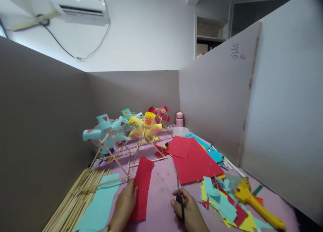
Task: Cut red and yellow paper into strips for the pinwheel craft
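My left hand [127, 199] grips the left edge of a folded strip of red paper [144, 185], thumb on top, above the pink tabletop [161, 198]. In my right hand [187, 208] is a pair of scissors [180, 201] with black handles, its blades pointing away from me. The blades look nearly closed and are apart from the red strip. To the right of the scissors lie larger sheets of red paper [196, 161]. Paper windmills on stick frames stand ahead: one light blue with red hearts [104, 134], one yellow [147, 126], one red [159, 114].
Bamboo sticks [68, 198] and light blue paper [101, 205] lie at left. Coloured paper scraps [224, 201] and a yellow-handled tool [257, 205] lie at right. A pink bottle [179, 119] stands at the back. Grey partitions [133, 90] enclose the table.
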`<act>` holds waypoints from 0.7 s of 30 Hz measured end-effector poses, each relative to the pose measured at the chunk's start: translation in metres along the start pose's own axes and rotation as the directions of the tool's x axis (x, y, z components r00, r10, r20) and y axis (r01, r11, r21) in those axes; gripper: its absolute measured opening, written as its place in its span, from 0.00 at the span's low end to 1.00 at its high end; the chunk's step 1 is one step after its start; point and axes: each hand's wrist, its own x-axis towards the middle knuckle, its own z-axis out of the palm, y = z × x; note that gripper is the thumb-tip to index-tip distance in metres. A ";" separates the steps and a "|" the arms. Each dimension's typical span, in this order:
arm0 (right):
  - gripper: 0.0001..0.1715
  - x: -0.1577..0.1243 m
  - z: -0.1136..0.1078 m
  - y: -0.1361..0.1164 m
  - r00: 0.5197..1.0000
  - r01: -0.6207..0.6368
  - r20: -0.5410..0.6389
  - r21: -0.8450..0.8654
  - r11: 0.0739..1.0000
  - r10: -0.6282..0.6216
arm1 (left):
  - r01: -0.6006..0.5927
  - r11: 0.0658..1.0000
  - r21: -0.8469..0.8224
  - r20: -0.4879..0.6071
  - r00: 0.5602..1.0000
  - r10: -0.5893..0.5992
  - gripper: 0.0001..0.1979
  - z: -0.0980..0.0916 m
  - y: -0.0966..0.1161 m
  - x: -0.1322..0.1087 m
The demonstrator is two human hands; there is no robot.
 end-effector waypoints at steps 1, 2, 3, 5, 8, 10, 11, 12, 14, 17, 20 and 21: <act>0.21 0.001 -0.001 0.001 1.000 -0.005 0.006 0.001 1.000 0.005 | -0.001 0.999 0.044 0.010 1.000 0.001 0.11 -0.001 0.000 0.002; 0.21 0.001 -0.001 0.003 1.000 -0.010 0.009 0.003 1.000 0.010 | -0.001 0.997 0.080 0.016 1.000 -0.001 0.11 -0.003 0.000 0.004; 0.21 0.002 -0.001 0.004 1.000 -0.013 0.011 0.005 1.000 0.013 | 0.002 0.994 0.106 0.015 1.000 -0.004 0.11 -0.004 0.001 0.006; 0.22 0.002 0.000 0.006 1.000 -0.015 0.004 0.012 1.000 0.015 | 0.015 0.991 0.132 -0.005 1.000 -0.014 0.11 -0.005 0.003 0.010; 0.22 0.003 0.003 0.010 1.000 -0.010 -0.015 0.025 1.000 0.010 | 0.021 0.991 0.129 -0.042 0.999 -0.015 0.12 -0.002 0.006 0.016; 0.21 0.004 0.005 0.014 1.000 -0.006 -0.022 0.034 0.999 0.007 | 0.006 0.992 0.124 -0.043 0.999 0.000 0.13 0.005 0.007 0.021; 0.21 0.005 0.006 0.015 1.000 -0.004 -0.025 0.038 0.999 0.005 | -0.003 0.992 0.125 -0.039 0.999 0.008 0.13 0.008 0.008 0.024; 0.21 0.005 0.006 0.017 1.000 -0.002 -0.028 0.041 0.999 0.003 | -0.010 0.991 0.132 -0.037 0.999 0.015 0.13 0.011 0.009 0.027; 0.21 0.007 0.006 0.020 0.999 0.003 -0.040 0.047 0.999 -0.001 | -0.017 0.986 0.165 -0.046 0.999 0.025 0.13 0.015 0.011 0.032; 0.23 0.010 0.007 0.023 0.997 0.016 -0.070 0.064 0.998 -0.011 | -0.053 0.963 0.264 -0.076 0.994 0.076 0.14 0.016 0.020 0.034; 0.28 0.014 0.011 0.024 0.993 0.030 -0.113 0.097 0.995 -0.019 | -0.130 0.915 0.383 -0.098 0.979 0.180 0.20 0.018 0.038 0.029; 0.30 0.016 0.012 0.025 0.991 0.033 -0.130 0.113 0.993 -0.019 | -0.160 0.897 0.413 -0.094 0.972 0.216 0.21 0.021 0.045 0.027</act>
